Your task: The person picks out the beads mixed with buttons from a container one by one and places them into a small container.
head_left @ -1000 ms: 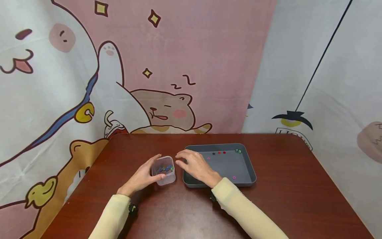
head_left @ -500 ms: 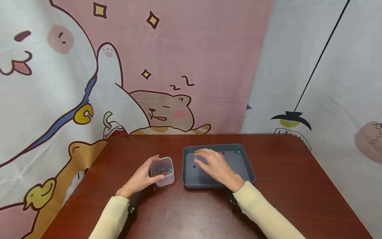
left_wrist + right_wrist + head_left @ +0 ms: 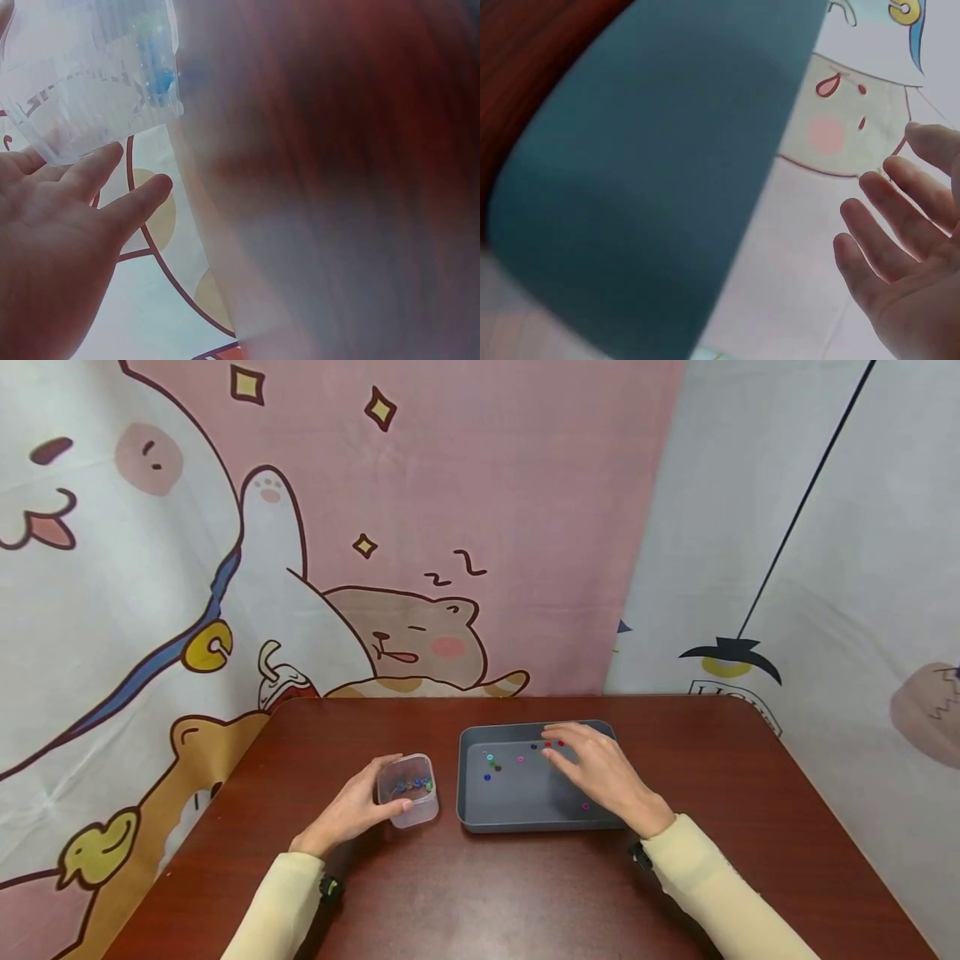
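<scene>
My left hand (image 3: 358, 808) holds a small clear plastic box (image 3: 417, 811) at its left side, thumb at the near side and fingers at the far side. Several small blue and green beads (image 3: 417, 783) lie inside it. In the left wrist view the box (image 3: 75, 82) is seen close up above the fingers. My right hand (image 3: 609, 777) is over the right part of a grey tray (image 3: 517, 825), fingers apart with nothing seen between them. In the right wrist view the right hand (image 3: 911, 247) shows its spread, slightly bent fingers beside the tray's blurred side (image 3: 645, 165).
Several loose beads lie on the tray floor: a dark blue bead (image 3: 487, 777), a light blue bead (image 3: 491, 757), pink beads (image 3: 521, 759) and red beads (image 3: 561, 743). Both items stand on a brown wooden table (image 3: 450, 893). A printed cloth (image 3: 555, 527) hangs behind.
My right hand has moved right, from beside the box across the tray, uncovering the beads at the tray's left. The left hand and the box stay nearly still.
</scene>
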Motion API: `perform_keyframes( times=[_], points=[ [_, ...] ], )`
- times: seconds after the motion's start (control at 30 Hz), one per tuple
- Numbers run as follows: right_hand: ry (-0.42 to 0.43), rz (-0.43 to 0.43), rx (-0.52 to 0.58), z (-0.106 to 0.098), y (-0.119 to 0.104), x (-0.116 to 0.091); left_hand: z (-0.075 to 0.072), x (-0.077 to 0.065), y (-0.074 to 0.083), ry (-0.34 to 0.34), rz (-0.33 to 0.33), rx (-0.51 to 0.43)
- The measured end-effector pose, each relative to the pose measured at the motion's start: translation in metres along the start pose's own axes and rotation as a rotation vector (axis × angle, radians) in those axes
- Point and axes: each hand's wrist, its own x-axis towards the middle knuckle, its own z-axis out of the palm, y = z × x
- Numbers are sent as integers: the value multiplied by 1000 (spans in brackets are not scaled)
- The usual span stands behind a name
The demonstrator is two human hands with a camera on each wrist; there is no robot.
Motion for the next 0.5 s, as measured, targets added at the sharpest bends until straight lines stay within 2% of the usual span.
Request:
perform_keyframes(
  times=[0.5],
  points=[
    [-78, 74, -95, -13, 52, -12, 0, 0, 1, -1, -3, -4]
  ],
)
